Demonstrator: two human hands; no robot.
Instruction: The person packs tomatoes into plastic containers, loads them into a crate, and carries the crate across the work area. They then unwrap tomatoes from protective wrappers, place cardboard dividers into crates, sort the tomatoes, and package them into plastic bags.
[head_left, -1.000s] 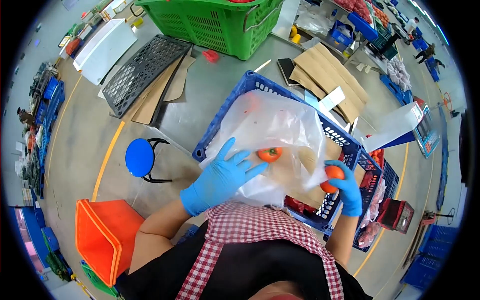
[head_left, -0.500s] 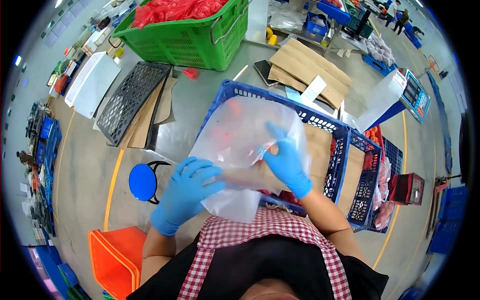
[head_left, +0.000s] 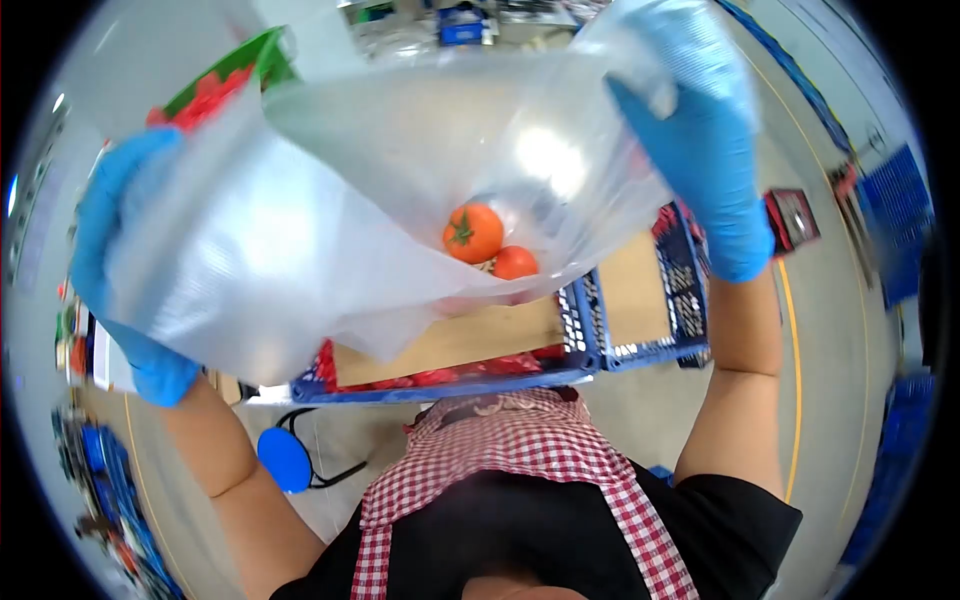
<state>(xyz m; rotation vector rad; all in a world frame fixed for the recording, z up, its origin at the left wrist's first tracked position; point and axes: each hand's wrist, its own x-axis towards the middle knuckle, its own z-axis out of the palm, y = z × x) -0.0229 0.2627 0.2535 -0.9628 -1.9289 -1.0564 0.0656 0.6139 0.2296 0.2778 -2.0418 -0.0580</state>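
A large translucent plastic bag (head_left: 250, 240) is stretched wide between my blue-gloved hands, its mouth gaping toward me. On its left side, my left hand (head_left: 95, 240) is closed around the plastic; the bag hides some of its fingers. My right hand (head_left: 705, 150) grips the opposite edge, up at the right, slightly blurred. Inside the bag lie a tomato with a green stem (head_left: 473, 233) and a smaller-looking tomato (head_left: 516, 263); other contents below them are hard to make out.
Under the bag sits a blue crate (head_left: 440, 390) with a cardboard sheet (head_left: 460, 340) over red bags. Another blue crate (head_left: 650, 352) adjoins it. A green basket (head_left: 275, 60) of red bags stands at upper left, and a blue stool (head_left: 285, 460) at lower left.
Both hands have risen and spread far apart, pulling the bag open and lifting it off the crate. Tomatoes now show inside. The view has tilted and shifted.
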